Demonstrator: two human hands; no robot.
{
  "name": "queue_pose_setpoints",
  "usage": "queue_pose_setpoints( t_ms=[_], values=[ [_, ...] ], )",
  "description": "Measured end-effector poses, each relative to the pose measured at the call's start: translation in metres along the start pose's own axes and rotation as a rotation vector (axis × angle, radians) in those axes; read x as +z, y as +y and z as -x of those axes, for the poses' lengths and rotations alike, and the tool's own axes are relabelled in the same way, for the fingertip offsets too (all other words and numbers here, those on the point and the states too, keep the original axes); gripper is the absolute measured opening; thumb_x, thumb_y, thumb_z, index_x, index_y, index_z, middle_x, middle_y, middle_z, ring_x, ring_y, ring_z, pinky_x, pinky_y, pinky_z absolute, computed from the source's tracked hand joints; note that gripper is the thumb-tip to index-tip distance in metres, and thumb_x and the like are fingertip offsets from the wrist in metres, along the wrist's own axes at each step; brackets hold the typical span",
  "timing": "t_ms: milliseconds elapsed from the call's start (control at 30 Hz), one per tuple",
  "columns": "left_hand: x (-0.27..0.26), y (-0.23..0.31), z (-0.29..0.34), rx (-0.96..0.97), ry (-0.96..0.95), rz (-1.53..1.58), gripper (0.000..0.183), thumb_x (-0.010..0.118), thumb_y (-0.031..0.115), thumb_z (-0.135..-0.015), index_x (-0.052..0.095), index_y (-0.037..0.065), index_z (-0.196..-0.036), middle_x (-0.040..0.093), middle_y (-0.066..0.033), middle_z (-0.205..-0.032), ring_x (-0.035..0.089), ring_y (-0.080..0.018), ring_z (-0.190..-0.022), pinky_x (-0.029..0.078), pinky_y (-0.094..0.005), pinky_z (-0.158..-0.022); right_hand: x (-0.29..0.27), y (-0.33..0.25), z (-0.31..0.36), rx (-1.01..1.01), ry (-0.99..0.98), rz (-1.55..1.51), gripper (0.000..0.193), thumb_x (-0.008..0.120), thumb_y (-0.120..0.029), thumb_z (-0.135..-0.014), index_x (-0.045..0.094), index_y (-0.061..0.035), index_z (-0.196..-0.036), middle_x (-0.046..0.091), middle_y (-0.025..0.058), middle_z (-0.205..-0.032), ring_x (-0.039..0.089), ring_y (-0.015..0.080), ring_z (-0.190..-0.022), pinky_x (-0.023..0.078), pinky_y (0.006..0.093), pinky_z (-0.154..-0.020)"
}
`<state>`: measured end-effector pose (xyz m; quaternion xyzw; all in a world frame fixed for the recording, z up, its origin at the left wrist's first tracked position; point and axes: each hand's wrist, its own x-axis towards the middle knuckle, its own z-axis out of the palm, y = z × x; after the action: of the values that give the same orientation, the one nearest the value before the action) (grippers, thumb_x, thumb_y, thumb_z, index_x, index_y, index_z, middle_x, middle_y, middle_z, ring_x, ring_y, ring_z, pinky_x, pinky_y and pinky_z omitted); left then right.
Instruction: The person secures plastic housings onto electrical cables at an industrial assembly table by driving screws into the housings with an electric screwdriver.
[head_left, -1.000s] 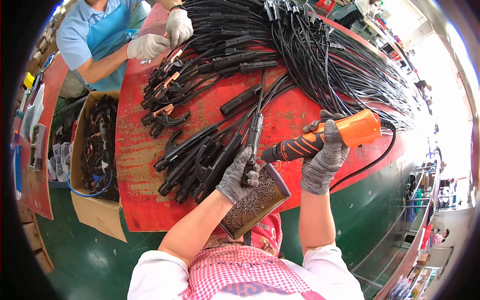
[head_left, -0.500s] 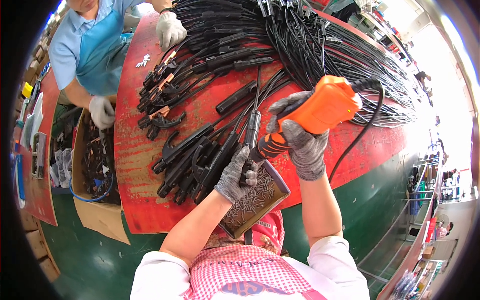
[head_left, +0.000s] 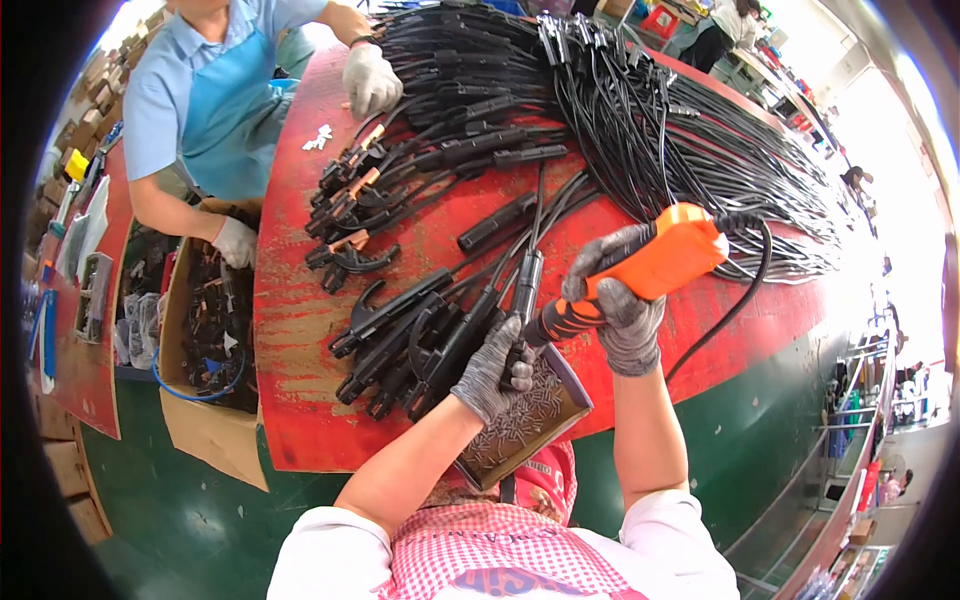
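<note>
My right hand, in a grey glove, is wrapped round an orange and black electric screwdriver with a dark cord at its back end. Its black nose points down and left to my left hand, also gloved. The left fingers are closed round a black electrode holder whose cable runs away from me. Whether the driver's tip touches the holder is hidden by the fingers. Just below my hands, an open box of small grey screws sits at the table edge. Several black holders lie to the left.
Bundles of black cable cover the far side of the red table. Across the left corner a co-worker in a blue apron reaches with one gloved hand into a cardboard box of black and copper parts. Copper-tipped holders lie nearby.
The whole view has shifted slightly, so the table appears lower and farther right. My hands keep the same grips, the driver sitting a little flatter. The co-worker's hand reaches deeper into the cardboard box.
</note>
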<state>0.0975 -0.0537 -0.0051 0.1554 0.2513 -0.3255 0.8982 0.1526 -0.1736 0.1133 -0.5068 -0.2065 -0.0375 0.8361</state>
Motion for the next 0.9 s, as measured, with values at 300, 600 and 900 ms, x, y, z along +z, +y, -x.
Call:
queue_pose_setpoints(
  t_ms=[300, 600, 900],
  values=[
    [0.006, 0.002, 0.0, -0.036, 0.049, -0.049, 0.021, 0.059, 0.036, -0.081, 0.049, 0.018, -0.08, 0.049, 0.0004, -0.059, 0.045, -0.0083, -0.042, 0.036, -0.0195, -0.035, -0.013, -0.013, 0.02, -0.148, 0.257, -0.033, 0.038, 0.066, -0.009, -0.07, 0.044, -0.0038, -0.101, 0.057, 0.0147, -0.087, 0.057, 0.0192, -0.064, 0.051, 0.0331, -0.06],
    [0.054, 0.093, 0.043, -0.105, -0.021, -0.308, 0.028, 0.064, 0.035, -0.078, 0.047, 0.013, -0.076, 0.045, 0.0025, -0.059, 0.041, -0.0054, -0.043, 0.036, -0.0174, -0.036, -0.057, -0.075, 0.08, -0.343, 0.592, -0.085, 0.034, 0.059, -0.02, -0.077, 0.045, -0.0062, -0.105, 0.054, 0.0101, -0.099, 0.052, 0.017, -0.069, 0.046, 0.0304, -0.064],
    [-0.013, 0.169, 0.05, 0.607, 0.652, -2.216, 0.05, 0.057, 0.04, -0.077, 0.046, 0.011, -0.115, 0.056, -0.0188, -0.104, 0.054, -0.0377, -0.095, 0.042, -0.0454, -0.083, -0.069, -0.054, 0.134, -0.127, 0.705, 0.009, 0.037, 0.06, -0.02, -0.076, 0.044, -0.0066, -0.107, 0.053, 0.0107, -0.096, 0.053, 0.0146, -0.065, 0.047, 0.0306, -0.06]
  ],
)
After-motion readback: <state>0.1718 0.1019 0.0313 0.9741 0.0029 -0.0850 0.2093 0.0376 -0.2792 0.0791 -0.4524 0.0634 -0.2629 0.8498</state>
